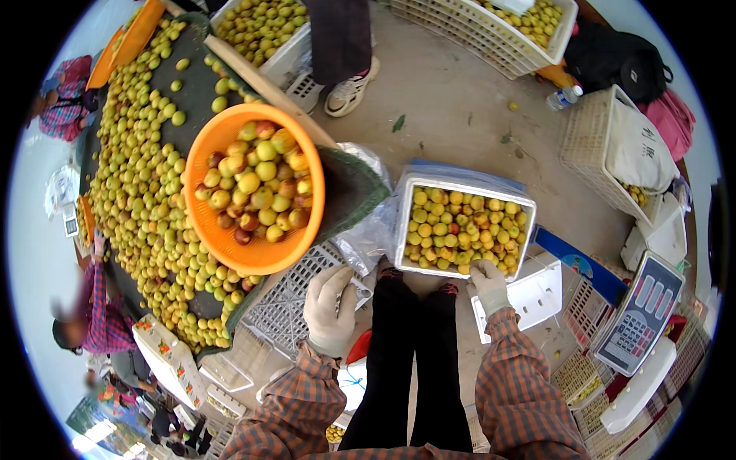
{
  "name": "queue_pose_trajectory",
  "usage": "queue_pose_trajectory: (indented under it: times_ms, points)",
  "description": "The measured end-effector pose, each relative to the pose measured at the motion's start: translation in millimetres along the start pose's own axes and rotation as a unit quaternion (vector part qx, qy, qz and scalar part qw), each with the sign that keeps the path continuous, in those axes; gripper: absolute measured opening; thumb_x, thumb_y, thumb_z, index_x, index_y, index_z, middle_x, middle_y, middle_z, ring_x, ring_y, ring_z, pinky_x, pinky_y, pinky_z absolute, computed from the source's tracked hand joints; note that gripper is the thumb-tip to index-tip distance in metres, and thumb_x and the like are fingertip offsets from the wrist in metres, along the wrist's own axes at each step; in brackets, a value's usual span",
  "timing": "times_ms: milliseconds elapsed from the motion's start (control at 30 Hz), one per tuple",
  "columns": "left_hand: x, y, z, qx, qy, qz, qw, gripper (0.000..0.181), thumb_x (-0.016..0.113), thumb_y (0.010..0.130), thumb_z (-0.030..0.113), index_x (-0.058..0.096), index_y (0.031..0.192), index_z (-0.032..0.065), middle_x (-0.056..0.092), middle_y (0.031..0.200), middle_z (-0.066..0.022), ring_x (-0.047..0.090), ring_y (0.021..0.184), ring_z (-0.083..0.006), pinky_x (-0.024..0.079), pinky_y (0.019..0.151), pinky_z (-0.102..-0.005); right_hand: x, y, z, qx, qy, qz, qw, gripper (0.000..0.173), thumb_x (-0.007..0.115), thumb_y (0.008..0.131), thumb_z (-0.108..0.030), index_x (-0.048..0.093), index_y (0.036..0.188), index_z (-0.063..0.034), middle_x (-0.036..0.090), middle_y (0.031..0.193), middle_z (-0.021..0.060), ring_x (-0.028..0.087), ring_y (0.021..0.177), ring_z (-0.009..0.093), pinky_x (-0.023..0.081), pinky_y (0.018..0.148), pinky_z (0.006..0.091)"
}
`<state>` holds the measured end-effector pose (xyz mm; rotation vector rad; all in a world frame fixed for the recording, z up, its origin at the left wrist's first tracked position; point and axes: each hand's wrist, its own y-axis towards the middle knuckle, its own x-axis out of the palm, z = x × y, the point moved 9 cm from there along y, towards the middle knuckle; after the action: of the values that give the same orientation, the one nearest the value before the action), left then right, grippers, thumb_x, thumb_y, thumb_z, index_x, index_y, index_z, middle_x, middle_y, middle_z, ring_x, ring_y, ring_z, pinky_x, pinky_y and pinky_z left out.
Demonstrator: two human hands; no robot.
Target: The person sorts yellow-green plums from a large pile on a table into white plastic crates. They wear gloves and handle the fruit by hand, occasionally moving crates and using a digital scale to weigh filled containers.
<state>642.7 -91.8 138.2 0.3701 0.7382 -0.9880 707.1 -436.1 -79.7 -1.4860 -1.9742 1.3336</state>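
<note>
My left hand [330, 305], in a pale glove, hangs over a grey plastic crate [282, 307] with its fingers loosely apart and nothing visible in it. My right hand [487, 282], gloved too, is at the near right rim of a white foam box [403, 230]. Its fingertips touch the yellow-green jujubes [454, 230] filling that box; whether it grips one is hidden. Clear plastic film lines the box's edges. Up and left of my left hand, an orange plastic basket [198, 230] holds larger jujubes [256, 178] with red-brown patches.
A dark sorting table [195, 34] spread with jujubes lies left, with a wooden edge rail [276, 92]. A digital scale [638, 313] stands right, near a white foam lid [535, 290]. Crates line the far side. A person's shoe [351, 95] is ahead; other people work beyond the table.
</note>
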Motion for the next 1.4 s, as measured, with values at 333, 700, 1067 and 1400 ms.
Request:
queue_pose_trajectory:
  times_ms: [333, 700, 1067, 1400]
  points:
    - [-100, 48, -86, -0.190, -0.050, 0.110, 0.974, 0.031, 0.059, 0.087, 0.002, 0.059, 0.117, -0.0040, 0.056, 0.118, -0.0151, 0.061, 0.101, -0.0248, 0.052, 0.090, -0.0346, 102, -72, -188, -0.213, -0.116, -0.119, 0.963, 0.024, 0.059, 0.090, -0.019, 0.065, 0.107, -0.0021, 0.067, 0.092, 0.0150, 0.065, 0.085, 0.027, 0.050, 0.077, 0.0343]
    - [-103, -12, -128, -0.227, -0.080, 0.223, 0.945, 0.021, 0.056, 0.097, 0.009, 0.053, 0.112, -0.0043, 0.052, 0.097, -0.0047, 0.051, 0.088, -0.0147, 0.045, 0.080, -0.0279, 88, -62, -202, -0.265, -0.098, -0.058, 0.958, 0.021, 0.060, 0.091, -0.016, 0.065, 0.105, -0.0018, 0.067, 0.089, 0.0090, 0.066, 0.080, 0.020, 0.052, 0.072, 0.0311]
    - [-61, -53, -155, -0.054, 0.419, 0.089, 0.902, 0.065, 0.064, 0.091, 0.044, 0.047, 0.131, -0.0046, 0.051, 0.127, -0.0231, 0.048, 0.117, -0.0384, 0.043, 0.093, -0.0510, -130, 176, -123, -0.174, -0.213, 0.287, 0.918, 0.033, 0.066, 0.083, -0.022, 0.065, 0.112, -0.0068, 0.063, 0.110, 0.0164, 0.062, 0.098, 0.031, 0.049, 0.088, 0.0375]
    - [-89, -70, -201, -0.030, 0.408, 0.118, 0.905, 0.064, 0.081, 0.077, 0.019, 0.052, 0.126, -0.0090, 0.059, 0.122, -0.0228, 0.058, 0.108, -0.0343, 0.046, 0.096, -0.0410, -141, 353, -128, -0.069, -0.424, 0.171, 0.887, 0.048, 0.063, 0.082, -0.028, 0.057, 0.128, -0.0143, 0.045, 0.142, 0.0145, 0.052, 0.122, 0.035, 0.045, 0.102, 0.0420]
